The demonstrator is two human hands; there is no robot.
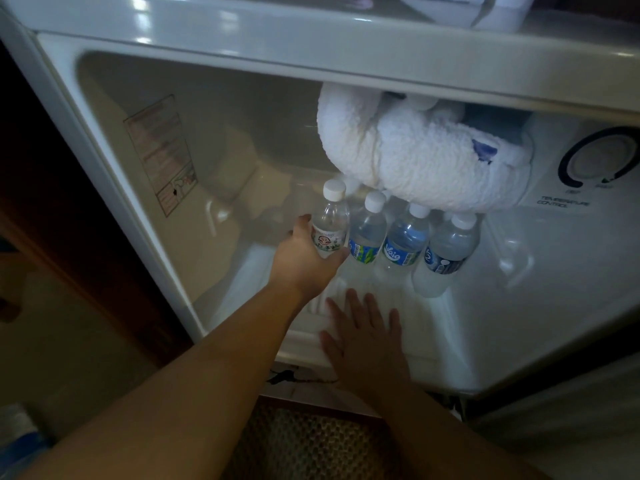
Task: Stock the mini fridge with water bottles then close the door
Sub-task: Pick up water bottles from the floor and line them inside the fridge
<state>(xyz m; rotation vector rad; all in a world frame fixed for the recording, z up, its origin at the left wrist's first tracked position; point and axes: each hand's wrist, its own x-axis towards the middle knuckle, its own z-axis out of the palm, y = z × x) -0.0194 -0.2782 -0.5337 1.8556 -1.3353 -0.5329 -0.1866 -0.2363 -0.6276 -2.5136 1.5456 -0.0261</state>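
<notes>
The mini fridge [221, 98] stands open, its white inside facing me. My left hand [304, 258] is shut around a clear water bottle [330, 223] with a white cap and a pale label, upright at the left end of a row. To its right stand three more bottles: one with a blue-green label [367, 230], one with a blue label [403, 240], and one with a dark blue label [445, 251]. My right hand [363, 330] lies flat and open on the fridge floor near the front lip, holding nothing.
A thick lump of white frost [415, 157] hangs from the freezer section just above the bottle caps. A temperature dial [599, 157] sits on the right wall. A dark wooden cabinet side [52, 202] is at the left, a woven mat [311, 441] below.
</notes>
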